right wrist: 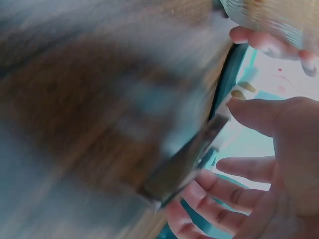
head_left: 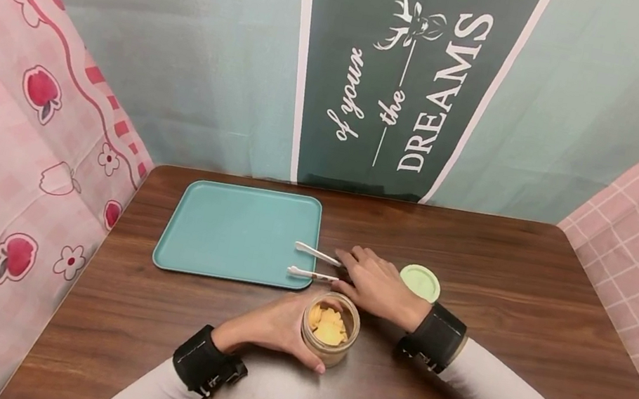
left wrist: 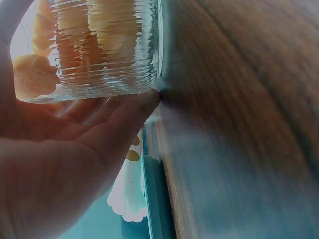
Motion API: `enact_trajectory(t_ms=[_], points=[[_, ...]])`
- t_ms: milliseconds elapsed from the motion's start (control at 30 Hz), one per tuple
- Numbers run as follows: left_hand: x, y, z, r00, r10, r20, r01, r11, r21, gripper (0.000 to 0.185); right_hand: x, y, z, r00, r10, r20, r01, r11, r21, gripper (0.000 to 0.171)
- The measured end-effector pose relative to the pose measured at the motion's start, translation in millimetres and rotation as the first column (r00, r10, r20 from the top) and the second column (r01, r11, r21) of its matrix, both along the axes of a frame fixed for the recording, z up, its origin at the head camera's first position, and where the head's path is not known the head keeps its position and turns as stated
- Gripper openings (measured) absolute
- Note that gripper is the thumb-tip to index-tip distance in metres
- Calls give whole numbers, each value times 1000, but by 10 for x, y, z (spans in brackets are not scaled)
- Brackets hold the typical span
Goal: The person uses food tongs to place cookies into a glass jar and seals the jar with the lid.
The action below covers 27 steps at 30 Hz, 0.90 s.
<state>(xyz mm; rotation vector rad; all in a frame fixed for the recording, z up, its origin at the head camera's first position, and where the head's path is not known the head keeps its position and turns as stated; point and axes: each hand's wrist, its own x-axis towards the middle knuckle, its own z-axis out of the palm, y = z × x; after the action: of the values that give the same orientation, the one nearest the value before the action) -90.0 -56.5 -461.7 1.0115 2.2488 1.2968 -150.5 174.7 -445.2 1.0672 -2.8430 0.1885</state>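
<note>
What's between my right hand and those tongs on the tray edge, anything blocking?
Nothing visible. The right hand lies right at the handle end of the tongs, whose tips rest on the teal tray. The cookie jar sits nearer you, held by the left hand.

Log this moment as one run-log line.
left hand: grips open cookie jar | right hand: open, on tongs at tray edge | green lid: on table
</note>
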Motion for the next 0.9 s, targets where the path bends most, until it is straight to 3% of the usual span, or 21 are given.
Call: enact_trajectory(t_ms=[333, 600, 900], points=[[21, -5, 9, 1000, 8, 25, -8, 1000, -4, 109, 15, 249, 144, 1000, -4, -31, 6, 998, 55, 62], [8, -2, 9, 1000, -4, -17, 4, 1000, -9, 93, 42, 515, 249, 997, -75, -3, 75, 994, 82, 63], [9, -7, -2, 1000, -2, 8, 2, 1000, 18, 94, 14, 829, 359, 984, -137, 116, 123, 985, 124, 60]])
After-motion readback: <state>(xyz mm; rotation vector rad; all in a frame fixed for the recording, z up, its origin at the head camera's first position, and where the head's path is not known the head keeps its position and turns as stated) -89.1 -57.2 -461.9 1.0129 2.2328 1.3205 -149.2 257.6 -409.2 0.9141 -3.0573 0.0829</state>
